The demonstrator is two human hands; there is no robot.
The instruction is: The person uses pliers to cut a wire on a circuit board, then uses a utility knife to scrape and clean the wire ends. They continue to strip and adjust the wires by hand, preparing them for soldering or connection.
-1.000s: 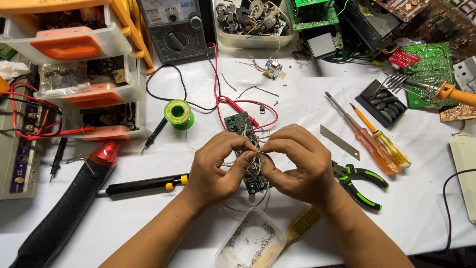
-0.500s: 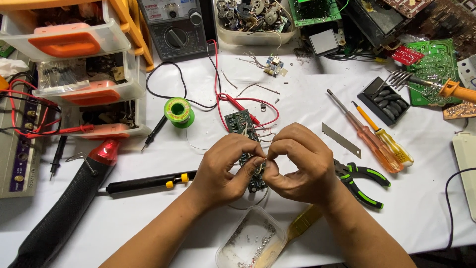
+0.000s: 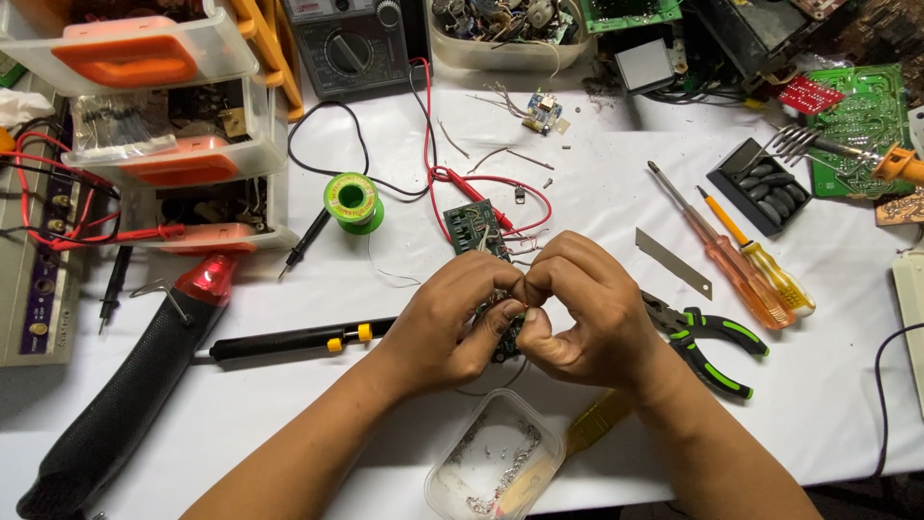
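Note:
My left hand [image 3: 452, 323] and my right hand [image 3: 587, 313] meet at the middle of the white table, fingertips pinched together over a small dark green circuit board [image 3: 502, 332]. Both hands grip that board and thin wires at its top; most of it is hidden under my fingers. A second small green circuit board [image 3: 476, 226] lies just beyond my hands, with thin wires trailing from it. A red probe lead [image 3: 472, 188] runs past that board.
Green-handled pliers [image 3: 707, 337] lie right of my right hand, with two screwdrivers [image 3: 741, 260] and a metal blade [image 3: 672, 262] beyond. A green solder spool [image 3: 352, 200], black desoldering pump [image 3: 289, 340], red-black heat gun [image 3: 135, 371], multimeter [image 3: 351, 43], parts drawers [image 3: 164, 125] sit left. A clear plastic tub [image 3: 496, 467] is near.
My hands have closed tighter together over the board, with the fingertips now touching. The whole view has shifted slightly; nothing else on the table moved.

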